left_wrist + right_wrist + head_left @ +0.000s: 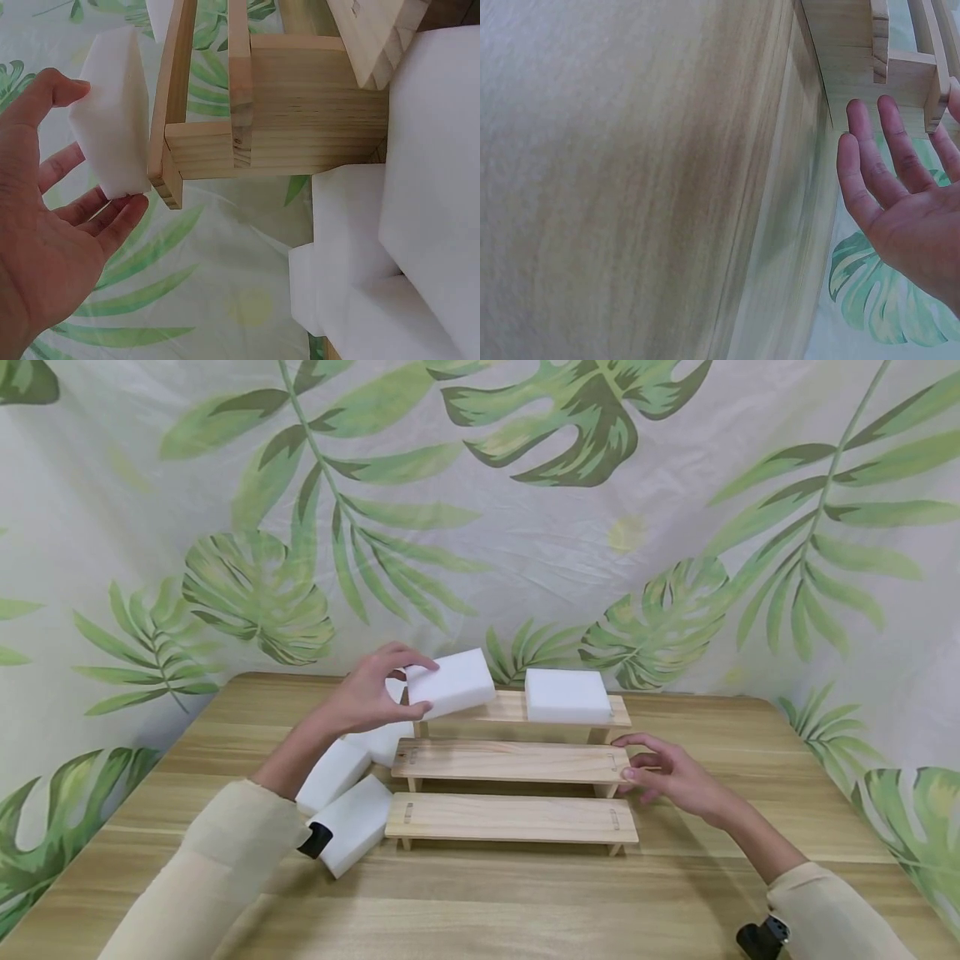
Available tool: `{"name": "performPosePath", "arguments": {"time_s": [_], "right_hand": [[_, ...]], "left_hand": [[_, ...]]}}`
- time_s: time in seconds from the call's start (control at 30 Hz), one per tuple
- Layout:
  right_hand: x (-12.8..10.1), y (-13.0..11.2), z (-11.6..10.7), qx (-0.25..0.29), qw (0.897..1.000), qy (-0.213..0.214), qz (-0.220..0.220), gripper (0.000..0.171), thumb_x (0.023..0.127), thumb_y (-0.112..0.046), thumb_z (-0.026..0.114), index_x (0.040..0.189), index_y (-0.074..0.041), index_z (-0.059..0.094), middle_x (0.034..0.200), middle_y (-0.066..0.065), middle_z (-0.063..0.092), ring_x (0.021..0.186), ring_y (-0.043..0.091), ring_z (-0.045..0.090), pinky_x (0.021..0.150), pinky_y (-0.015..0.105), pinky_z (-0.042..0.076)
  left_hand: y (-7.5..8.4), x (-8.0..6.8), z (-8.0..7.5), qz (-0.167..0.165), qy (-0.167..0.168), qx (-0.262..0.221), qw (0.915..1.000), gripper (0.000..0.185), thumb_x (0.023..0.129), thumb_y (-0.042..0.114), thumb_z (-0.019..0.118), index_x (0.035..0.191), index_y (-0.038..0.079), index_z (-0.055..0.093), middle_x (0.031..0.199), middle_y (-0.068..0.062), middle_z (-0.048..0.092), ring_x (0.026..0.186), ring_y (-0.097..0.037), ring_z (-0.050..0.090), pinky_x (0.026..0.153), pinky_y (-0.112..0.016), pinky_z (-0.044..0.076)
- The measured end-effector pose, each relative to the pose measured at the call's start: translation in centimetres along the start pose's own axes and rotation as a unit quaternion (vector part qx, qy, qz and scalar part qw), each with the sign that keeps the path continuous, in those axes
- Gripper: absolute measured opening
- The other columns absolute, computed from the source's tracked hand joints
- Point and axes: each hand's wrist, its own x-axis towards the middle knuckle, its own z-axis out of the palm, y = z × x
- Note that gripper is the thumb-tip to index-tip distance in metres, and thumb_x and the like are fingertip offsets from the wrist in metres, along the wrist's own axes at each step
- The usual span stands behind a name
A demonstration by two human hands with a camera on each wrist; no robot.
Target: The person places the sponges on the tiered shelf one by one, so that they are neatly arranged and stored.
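A white foam block (452, 683) is gripped between the thumb and fingers of my left hand (378, 687), tilted over the left part of the top tier of a wooden three-tier stand (510, 760). Seen from the left wrist, this block (112, 112) stands just beside the end of the top plank. At the right end of the middle plank, my right hand (671, 777) holds the corner with thumb and forefinger. Its other fingers (904, 154) stretch out below that plank in the right wrist view. A second white block (568, 695) lies flat on the right part of the top tier.
Several more white blocks (352, 825) lie heaped on the wooden table (510, 902), close against the stand's left side. A leaf-patterned cloth (405, 468) hangs behind the table's back edge. Black wrist devices show at both cuffs.
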Motion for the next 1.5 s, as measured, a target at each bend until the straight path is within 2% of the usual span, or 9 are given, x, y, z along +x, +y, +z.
{"name": "performPosePath", "arguments": {"time_s": [0.4,0.83,1.1,1.5], "right_hand": [[0.0,0.1,0.0,-0.003,1.0,0.0,-0.006,0.052,0.105,-0.014,0.062,0.15,0.002,0.042,0.108,0.019,0.068,0.099,0.029,0.074,0.079,0.048,0.06],[0.0,0.0,-0.1,-0.002,1.0,-0.002,-0.003,0.052,0.105,-0.014,0.061,0.149,0.003,0.041,0.108,0.019,0.067,0.099,0.03,0.073,0.079,0.047,0.06],[0.0,0.0,-0.1,-0.001,1.0,-0.002,0.001,0.052,0.105,-0.014,0.062,0.15,0.002,0.042,0.109,0.019,0.067,0.1,0.031,0.073,0.08,0.048,0.06],[-0.1,0.0,0.0,0.001,1.0,-0.002,0.001,0.051,0.105,-0.014,0.061,0.15,0.002,0.041,0.11,0.019,0.068,0.101,0.03,0.073,0.08,0.047,0.06]], "left_hand": [[-0.1,0.5,1.0,0.009,-0.033,0.0,0.9994,0.041,0.082,0.006,0.08,0.121,-0.003,0.07,0.128,-0.024,0.059,0.117,-0.039,0.057,0.098,-0.053,0.054],[0.1,1.3,1.6,-0.002,-0.05,-0.008,0.9987,0.04,0.084,0.006,0.075,0.122,-0.003,0.069,0.131,-0.023,0.058,0.105,-0.036,0.061,0.096,-0.053,0.053],[0.1,1.4,1.9,0.004,-0.051,-0.009,0.9986,0.034,0.084,0.007,0.074,0.118,0.001,0.07,0.13,-0.02,0.059,0.108,-0.036,0.06,0.096,-0.054,0.052],[0.0,1.5,2.1,0.008,-0.05,0.006,0.9987,0.03,0.085,0.009,0.075,0.115,0.004,0.071,0.128,-0.017,0.062,0.104,-0.032,0.057,0.09,-0.054,0.049]]}}
